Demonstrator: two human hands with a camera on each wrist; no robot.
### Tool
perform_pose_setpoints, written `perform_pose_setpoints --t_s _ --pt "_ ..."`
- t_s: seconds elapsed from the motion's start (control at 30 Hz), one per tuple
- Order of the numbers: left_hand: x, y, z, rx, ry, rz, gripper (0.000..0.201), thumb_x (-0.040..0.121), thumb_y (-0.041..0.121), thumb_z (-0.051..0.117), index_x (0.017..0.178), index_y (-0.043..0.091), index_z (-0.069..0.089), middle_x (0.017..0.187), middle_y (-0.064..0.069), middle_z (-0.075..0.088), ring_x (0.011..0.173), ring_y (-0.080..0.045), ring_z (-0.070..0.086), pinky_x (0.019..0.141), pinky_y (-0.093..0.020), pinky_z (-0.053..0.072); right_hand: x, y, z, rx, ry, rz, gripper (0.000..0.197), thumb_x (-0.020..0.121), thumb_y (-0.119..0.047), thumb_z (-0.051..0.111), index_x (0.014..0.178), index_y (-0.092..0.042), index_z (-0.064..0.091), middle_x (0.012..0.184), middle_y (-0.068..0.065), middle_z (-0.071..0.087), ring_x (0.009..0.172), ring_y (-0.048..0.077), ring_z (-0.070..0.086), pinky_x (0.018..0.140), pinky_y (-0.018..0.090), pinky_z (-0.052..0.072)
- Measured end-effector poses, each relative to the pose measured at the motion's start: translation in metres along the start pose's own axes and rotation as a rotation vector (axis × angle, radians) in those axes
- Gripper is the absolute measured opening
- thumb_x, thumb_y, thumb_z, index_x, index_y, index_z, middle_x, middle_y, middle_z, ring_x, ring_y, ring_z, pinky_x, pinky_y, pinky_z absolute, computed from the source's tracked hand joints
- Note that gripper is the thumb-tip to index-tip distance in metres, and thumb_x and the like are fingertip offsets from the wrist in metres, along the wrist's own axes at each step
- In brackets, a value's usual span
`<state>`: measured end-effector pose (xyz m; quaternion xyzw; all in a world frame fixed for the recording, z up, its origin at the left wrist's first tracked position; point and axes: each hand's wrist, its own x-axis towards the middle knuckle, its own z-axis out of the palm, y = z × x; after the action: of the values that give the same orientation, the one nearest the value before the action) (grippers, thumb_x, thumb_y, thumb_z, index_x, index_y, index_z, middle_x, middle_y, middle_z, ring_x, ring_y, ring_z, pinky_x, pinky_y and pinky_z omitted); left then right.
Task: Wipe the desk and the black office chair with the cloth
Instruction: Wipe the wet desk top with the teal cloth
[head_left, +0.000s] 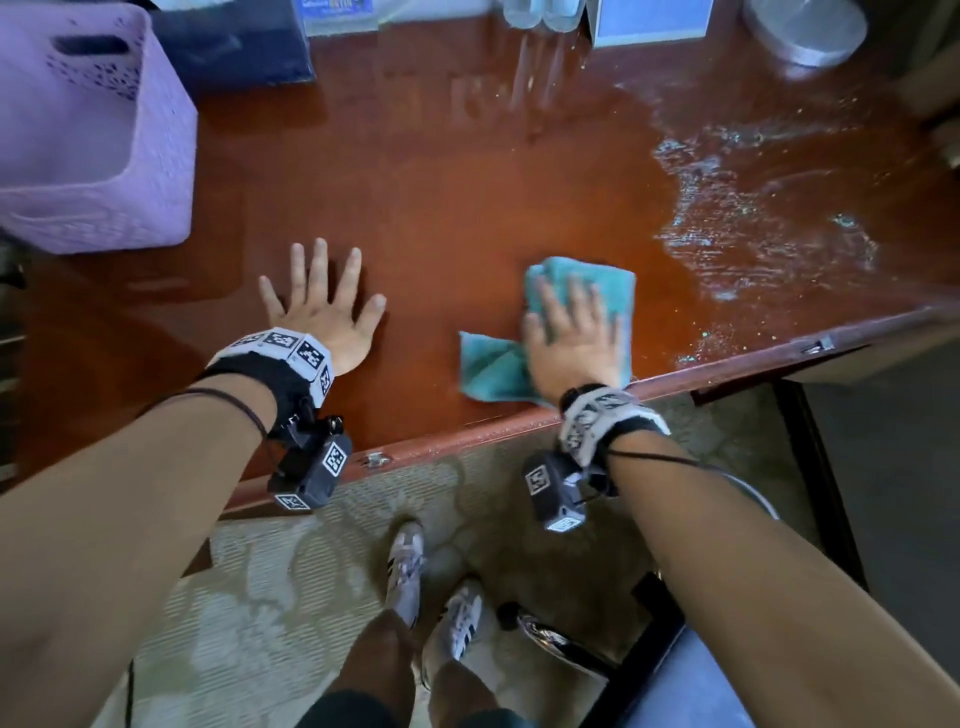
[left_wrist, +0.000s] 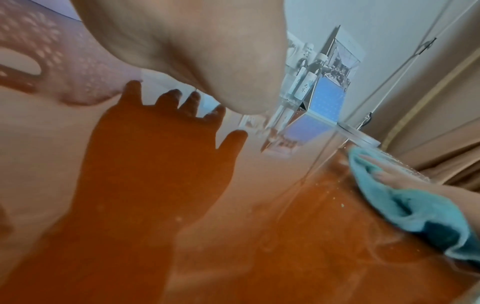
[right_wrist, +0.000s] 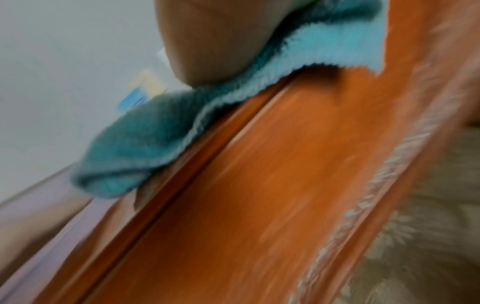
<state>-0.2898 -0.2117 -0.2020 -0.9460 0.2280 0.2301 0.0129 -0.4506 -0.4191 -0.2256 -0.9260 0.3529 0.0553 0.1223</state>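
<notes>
A person's right hand (head_left: 571, 338) pressed flat-fingered on a soft, light teal cloth (head_left: 582, 280) near the glossy tabletop's (head_left: 441, 208) front edge, best handled under a spread palm, while the left hand (head_left: 322, 306) lay open beside it, bracing.

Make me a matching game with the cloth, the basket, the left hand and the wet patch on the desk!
Things:
1. cloth
2. basket
3. left hand
4. wet patch

Descriptions:
A. purple, far left on the desk
B. flat on bare wood, fingers spread
C. teal, under the right hand
D. streaky, on the desk's right side

Pairs: 1-C, 2-A, 3-B, 4-D
</notes>
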Motion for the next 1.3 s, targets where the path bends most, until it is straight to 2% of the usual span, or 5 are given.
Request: perform_pose_setpoints --t_s 0.2,0.4,0.6,1.03,1.3 --pt "-0.006 -0.006 0.007 -0.037 0.031 0.046 0.067 0.093 0.065 0.006 0.15 0.037 -0.017 0.155 0.003 -0.032 0.14 -0.017 -0.033 0.115 -0.053 -0.015 0.004 0.042 -0.011 0.196 0.093 0.524 0.055 0.097 -0.044 0.021 0.152 -0.041 0.01 0.162 -0.004 0.002 0.148 0.019 -0.004 0.117 0.054 -0.001" --pt "-0.015 -0.008 0.012 -0.041 0.043 0.137 0.066 0.092 0.067 0.006 0.149 0.04 -0.014 0.156 0.005 -0.029 0.141 -0.015 -0.031 0.114 -0.053 -0.015 -0.039 -0.107 0.032 -0.001 -0.064 -0.256 0.053 0.101 -0.042 0.016 0.152 -0.04 0.002 0.161 -0.009 -0.008 0.147 0.015 -0.012 0.118 0.049 -0.007" --pt "-0.005 0.01 0.011 0.015 0.082 0.239 0.062 0.093 0.065 0.005 0.149 0.042 -0.011 0.157 0.004 -0.026 0.143 -0.017 -0.029 0.112 -0.058 -0.015 -0.045 -0.072 0.021 0.026 -0.128 -0.511 0.052 0.103 -0.039 0.024 0.153 -0.032 0.012 0.16 -0.014 0.001 0.147 0.007 -0.009 0.12 0.041 -0.005" --pt "0.02 -0.09 -0.017 0.062 0.143 0.044 0.056 0.099 0.049 0.009 0.15 0.037 -0.013 0.158 0.004 -0.023 0.145 -0.019 -0.024 0.114 -0.059 -0.009 0.007 -0.11 0.025 0.148 0.026 0.25 0.059 0.099 -0.045 0.022 0.154 -0.033 0.003 0.161 -0.009 -0.005 0.148 0.016 -0.008 0.119 0.047 -0.005" --pt "0.024 -0.07 -0.005 -0.019 0.122 0.12 0.054 0.1 0.047 0.01 0.152 0.039 -0.004 0.16 0.007 -0.013 0.147 -0.017 -0.015 0.116 -0.056 -0.006 -0.037 -0.174 0.044 0.036 -0.082 -0.44 0.054 0.1 -0.047 0.025 0.152 -0.034 0.016 0.16 -0.014 0.005 0.148 0.01 -0.003 0.12 0.043 -0.002"
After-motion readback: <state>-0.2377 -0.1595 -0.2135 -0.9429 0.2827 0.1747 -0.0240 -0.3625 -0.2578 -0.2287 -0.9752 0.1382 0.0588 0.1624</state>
